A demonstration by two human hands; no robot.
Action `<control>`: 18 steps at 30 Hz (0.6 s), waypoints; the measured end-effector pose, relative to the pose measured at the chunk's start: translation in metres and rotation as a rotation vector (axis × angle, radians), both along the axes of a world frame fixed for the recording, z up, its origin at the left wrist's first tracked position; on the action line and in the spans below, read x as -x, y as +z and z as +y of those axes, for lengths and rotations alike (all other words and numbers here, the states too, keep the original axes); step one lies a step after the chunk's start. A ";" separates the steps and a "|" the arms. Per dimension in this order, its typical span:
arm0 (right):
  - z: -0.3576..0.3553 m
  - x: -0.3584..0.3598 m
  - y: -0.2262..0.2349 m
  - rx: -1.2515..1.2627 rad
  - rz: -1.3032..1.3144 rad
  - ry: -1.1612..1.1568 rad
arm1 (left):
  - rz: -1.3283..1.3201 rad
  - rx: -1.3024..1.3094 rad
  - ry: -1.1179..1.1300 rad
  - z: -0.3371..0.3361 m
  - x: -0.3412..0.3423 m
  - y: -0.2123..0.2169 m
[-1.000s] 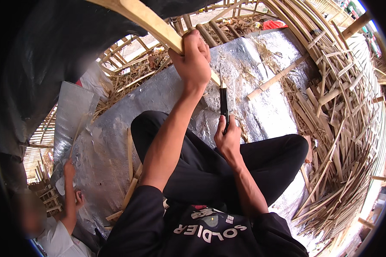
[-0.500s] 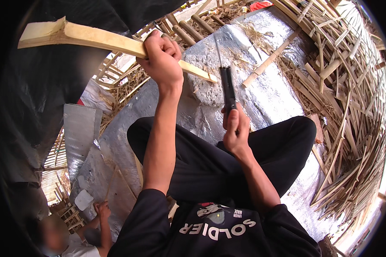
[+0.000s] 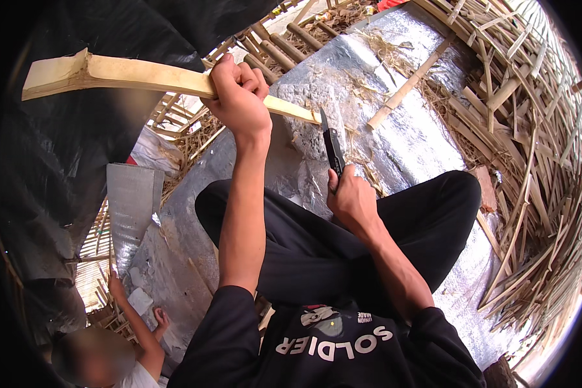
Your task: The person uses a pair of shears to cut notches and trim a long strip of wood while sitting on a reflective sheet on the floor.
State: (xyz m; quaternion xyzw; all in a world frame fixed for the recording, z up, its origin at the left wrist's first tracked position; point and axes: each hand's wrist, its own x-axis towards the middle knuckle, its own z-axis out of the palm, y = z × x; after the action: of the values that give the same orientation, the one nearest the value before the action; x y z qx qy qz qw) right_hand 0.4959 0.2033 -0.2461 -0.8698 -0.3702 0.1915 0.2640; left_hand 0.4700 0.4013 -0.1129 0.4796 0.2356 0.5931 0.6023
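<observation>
My left hand (image 3: 242, 97) is wrapped round a long pale split bamboo strip (image 3: 145, 75), which has a raised node near its far left end. The strip slants down to the right, its narrow end over a rough grey stone block (image 3: 309, 139). In my right hand (image 3: 354, 197) is a knife (image 3: 332, 147) with a black handle, gripped closed. Its dark blade points up and lies against or right beside the strip's right end; contact is hard to tell. My crossed legs in black trousers are below the block.
A silvery sheet (image 3: 427, 149) covers the ground. Heaped bamboo strips (image 3: 524, 174) fill the right side, and one flat slat (image 3: 410, 81) lies nearer. Bamboo poles (image 3: 281, 52) stand behind the block. A black tarp (image 3: 84, 136) hangs left. Another person's arm (image 3: 136, 310) is at lower left.
My right hand has turned the knife, bringing its blade left and down to the strip's end. The strip's left end has dropped slightly. The other person's arm has reached farther up.
</observation>
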 end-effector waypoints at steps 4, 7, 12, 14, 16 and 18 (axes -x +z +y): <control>-0.005 -0.018 0.005 -0.248 0.344 -0.244 | -0.006 0.014 0.047 0.006 -0.003 -0.005; -0.005 -0.013 0.033 -0.584 0.387 -0.204 | -0.118 -0.047 -0.029 0.007 0.001 -0.008; 0.017 0.000 0.028 -0.552 0.280 -0.076 | -0.121 -0.045 -0.067 0.006 0.003 -0.005; 0.025 0.004 0.011 -0.284 0.165 -0.057 | -0.113 -0.036 -0.089 0.005 0.003 -0.002; 0.023 0.007 0.014 -0.386 0.331 -0.139 | -0.085 -0.029 -0.101 0.002 0.004 -0.003; 0.022 -0.002 0.018 -0.317 0.283 -0.109 | -0.053 -0.019 -0.117 -0.001 0.006 -0.004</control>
State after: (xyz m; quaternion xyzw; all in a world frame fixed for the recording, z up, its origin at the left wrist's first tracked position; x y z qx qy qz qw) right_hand 0.4983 0.2248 -0.2283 -0.8005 -0.3071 0.2366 0.4570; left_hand 0.4645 0.4001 -0.1165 0.4825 0.1853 0.5715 0.6374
